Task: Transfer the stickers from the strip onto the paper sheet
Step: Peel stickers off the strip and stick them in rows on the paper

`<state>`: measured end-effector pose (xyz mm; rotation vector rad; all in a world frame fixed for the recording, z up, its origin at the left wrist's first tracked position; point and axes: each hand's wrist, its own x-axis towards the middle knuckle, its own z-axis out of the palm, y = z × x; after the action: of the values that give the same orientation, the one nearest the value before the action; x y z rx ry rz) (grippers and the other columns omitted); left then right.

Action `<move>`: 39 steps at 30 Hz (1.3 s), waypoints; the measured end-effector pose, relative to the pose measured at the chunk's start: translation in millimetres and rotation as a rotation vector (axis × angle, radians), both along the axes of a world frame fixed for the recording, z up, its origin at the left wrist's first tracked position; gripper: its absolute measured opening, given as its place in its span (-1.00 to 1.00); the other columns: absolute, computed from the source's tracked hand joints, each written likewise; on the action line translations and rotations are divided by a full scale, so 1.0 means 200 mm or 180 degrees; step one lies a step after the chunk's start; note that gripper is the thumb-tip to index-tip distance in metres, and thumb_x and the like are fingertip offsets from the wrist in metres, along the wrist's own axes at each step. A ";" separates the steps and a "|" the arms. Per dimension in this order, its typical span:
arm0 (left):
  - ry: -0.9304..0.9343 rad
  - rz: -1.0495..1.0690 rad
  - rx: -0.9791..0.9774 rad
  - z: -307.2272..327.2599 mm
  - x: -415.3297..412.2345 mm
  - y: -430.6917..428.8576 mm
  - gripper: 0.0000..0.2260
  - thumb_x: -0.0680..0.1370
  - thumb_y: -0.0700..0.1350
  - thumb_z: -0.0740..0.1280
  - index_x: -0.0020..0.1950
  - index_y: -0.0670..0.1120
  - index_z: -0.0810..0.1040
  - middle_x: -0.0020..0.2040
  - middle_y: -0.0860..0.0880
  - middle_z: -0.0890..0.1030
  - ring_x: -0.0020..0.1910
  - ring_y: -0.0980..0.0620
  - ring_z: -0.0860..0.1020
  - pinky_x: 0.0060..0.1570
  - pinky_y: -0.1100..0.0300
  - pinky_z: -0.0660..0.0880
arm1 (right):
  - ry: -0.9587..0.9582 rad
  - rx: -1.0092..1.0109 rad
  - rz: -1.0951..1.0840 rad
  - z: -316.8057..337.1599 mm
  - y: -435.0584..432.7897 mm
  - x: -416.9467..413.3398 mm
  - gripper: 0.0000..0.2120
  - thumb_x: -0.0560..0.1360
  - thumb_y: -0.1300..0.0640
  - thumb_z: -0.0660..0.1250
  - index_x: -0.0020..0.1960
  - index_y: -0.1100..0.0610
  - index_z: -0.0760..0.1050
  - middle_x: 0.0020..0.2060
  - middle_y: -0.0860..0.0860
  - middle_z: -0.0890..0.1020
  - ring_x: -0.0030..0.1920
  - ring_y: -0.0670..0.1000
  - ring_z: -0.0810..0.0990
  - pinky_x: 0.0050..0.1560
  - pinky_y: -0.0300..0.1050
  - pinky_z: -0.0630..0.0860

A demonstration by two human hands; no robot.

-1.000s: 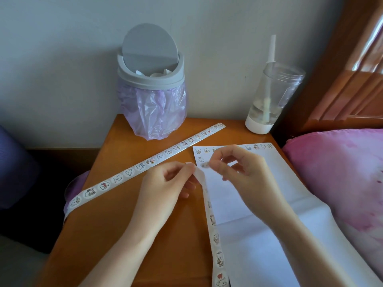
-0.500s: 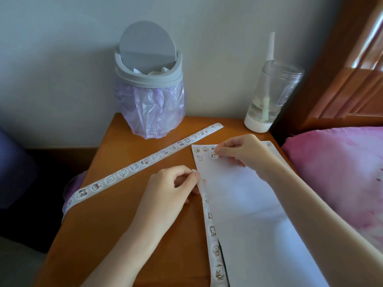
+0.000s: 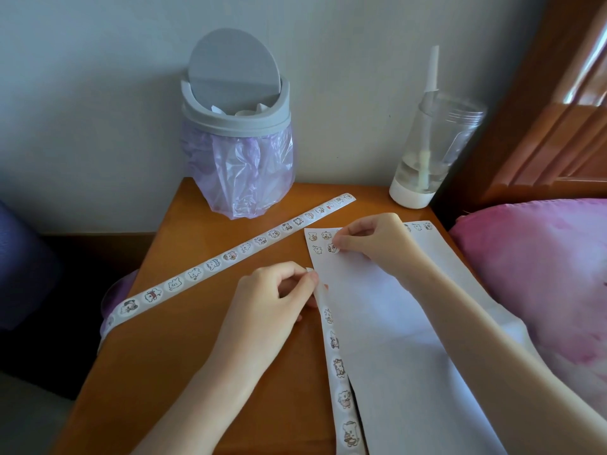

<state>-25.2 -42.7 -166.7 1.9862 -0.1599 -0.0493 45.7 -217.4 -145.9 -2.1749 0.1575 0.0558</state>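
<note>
- On the table (image 3: 197, 356), a white sheet (image 3: 377, 307) lies along the right side, and its near end runs out of the bottom of the view.
- Along the sheet's left edge runs a strip (image 3: 338, 366) of round stickers. The left hand (image 3: 272, 300) pinches its far end between thumb and curled forefinger, just beside the sheet.
- Near the sheet's far left corner, the right hand (image 3: 371, 239), fingers curled, pinches a sticker (image 3: 332, 247) at its fingertips, against the paper.
- Other stickers (image 3: 325, 235) sit along the sheet's far edge, and one sits just left of the pinched one.
- A second strip (image 3: 230, 256) lies diagonally across the table, its left end drooping over the edge.
- At the table's far side stand a grey bin (image 3: 238, 133) with a purple liner and a clear cup (image 3: 427, 152) with a straw.
- A pink pillow (image 3: 542, 274) lies to the right.
</note>
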 end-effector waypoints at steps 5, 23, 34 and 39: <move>-0.0034 -0.0005 0.0006 0.00 0.00 0.00 -0.83 0.57 -0.01 0.28 -0.12 0.04 0.65 -0.27 0.14 0.69 -0.27 0.23 0.63 -0.33 0.40 0.53 | -0.0014 -0.0037 -0.0011 -0.01 0.00 0.00 -0.95 0.40 0.11 0.49 -0.15 0.08 0.66 -0.32 -0.09 0.58 -0.39 -0.16 0.43 -0.50 -0.46 0.27; -0.0040 0.0042 0.0051 0.00 0.00 0.00 -0.82 0.57 -0.01 0.28 -0.15 0.04 0.65 -0.27 0.14 0.68 -0.25 0.21 0.63 -0.22 0.19 0.61 | -0.0239 0.0014 -0.0034 -0.04 0.01 -0.02 -0.96 0.40 0.12 0.48 -0.21 0.05 0.64 -0.30 -0.05 0.62 -0.35 -0.14 0.47 -0.33 -0.27 0.33; -0.0025 0.0100 0.0064 0.01 0.00 -0.01 -0.81 0.57 -0.01 0.28 -0.18 0.03 0.64 -0.31 0.15 0.67 -0.33 0.19 0.62 -0.25 0.22 0.58 | -0.0295 -0.0004 -0.0079 -0.05 0.01 -0.02 -0.93 0.40 0.12 0.48 -0.25 0.03 0.63 -0.34 -0.08 0.61 -0.35 -0.13 0.47 -0.31 -0.20 0.34; -0.0049 0.0101 0.0136 0.01 0.00 -0.01 -0.81 0.57 0.00 0.27 -0.16 0.04 0.64 -0.31 0.15 0.67 -0.31 0.20 0.61 -0.23 0.16 0.59 | -0.0384 -0.0193 -0.0057 -0.07 0.02 -0.02 -0.92 0.42 0.10 0.46 -0.24 -0.03 0.60 -0.37 -0.16 0.56 -0.36 -0.15 0.45 -0.30 -0.21 0.34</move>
<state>-26.0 -43.7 -164.5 2.0318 -0.1383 -0.0171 42.1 -214.4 -159.3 -2.2300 0.1110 -0.0914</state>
